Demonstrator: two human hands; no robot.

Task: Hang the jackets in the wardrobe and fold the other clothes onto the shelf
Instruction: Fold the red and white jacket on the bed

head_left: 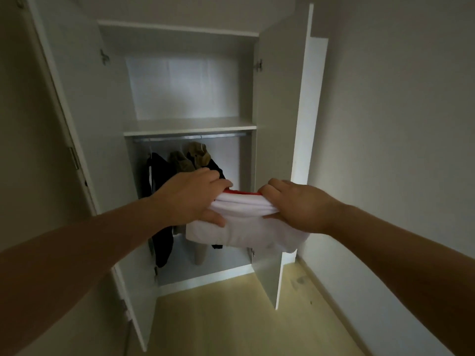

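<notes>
Head camera: both bare arms reach forward toward the wardrobe, whose left door and right door stand swung wide. The left hand and the right hand grip the two ends of a stack of folded white clothes, fingers curled over the top and thumbs pressed beneath. A red garment lies on top of the stack between the two hands. The stack is held in the air in front of the lower compartment, below the shelf. Just under that shelf runs a metal rail, and from it hang the jackets, a black one at the left and olive ones beside it, partly hidden behind the left hand. Pale wooden floor lies near, and a plain wall rises at the right.
</notes>
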